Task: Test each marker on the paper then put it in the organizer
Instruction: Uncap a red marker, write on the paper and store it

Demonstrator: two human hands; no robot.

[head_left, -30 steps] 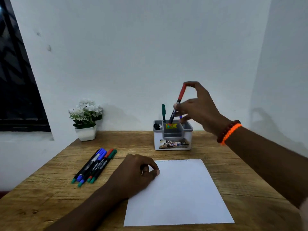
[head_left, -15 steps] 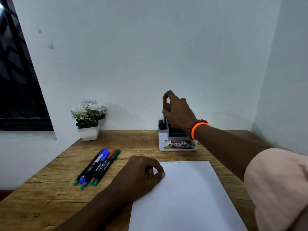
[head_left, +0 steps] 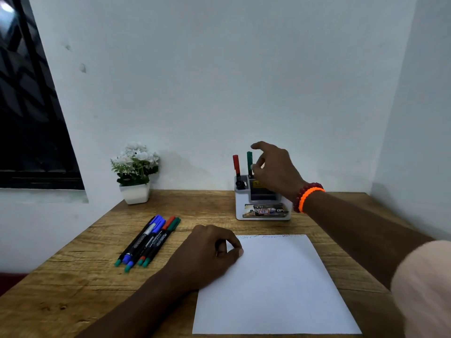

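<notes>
Red marker (head_left: 236, 165) is standing upright in the organizer's (head_left: 263, 211) left rear slot, green marker (head_left: 249, 163) just beside it. Organizer is sitting at the back of the wood-grain counter (head_left: 80, 276), near the white wall. Right hand (head_left: 273, 169) is hovering over the organizer, fingers spread loose, holding nothing. Left hand (head_left: 210, 254) is resting curled on the left edge of the paper (head_left: 275, 289), pinning it. Faint scribbles are showing along the paper's top edge. Loose markers (head_left: 148, 241) are lying bunched to the left. Potted white flowers (head_left: 135, 172) are sitting by a dark window (head_left: 29, 123).
</notes>
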